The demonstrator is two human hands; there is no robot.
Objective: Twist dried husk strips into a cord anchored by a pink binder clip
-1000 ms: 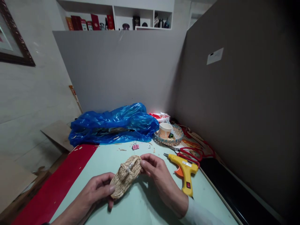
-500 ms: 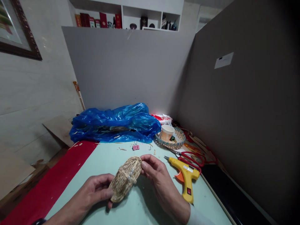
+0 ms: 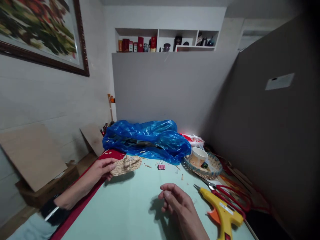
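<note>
My left hand (image 3: 103, 168) grips one end of a small woven straw slipper (image 3: 127, 165), thumb on top and fingers beneath. The slipper is held just over the left side of the pale green mat (image 3: 120, 206), with a strip and clear beads across its top. Over the mat's middle, my right hand (image 3: 178, 205) is empty, its fingers loosely bent and slightly apart. To the right of it lies a yellow glue gun (image 3: 221, 210) with an orange trigger. Behind the gun are red-handled scissors (image 3: 232, 196).
A crumpled blue plastic bag (image 3: 147, 140) covers the back of the table. Right of it, a woven tray (image 3: 215, 171) holds a paper cup (image 3: 198, 156). A pink binder clip (image 3: 161, 166) and straw scraps lie on the mat. Grey partitions (image 3: 170, 86) stand behind and at right.
My right hand has let go of the slipper. My left hand has carried it left and away from me, turning it flatter. The view has tilted up and swung left.
</note>
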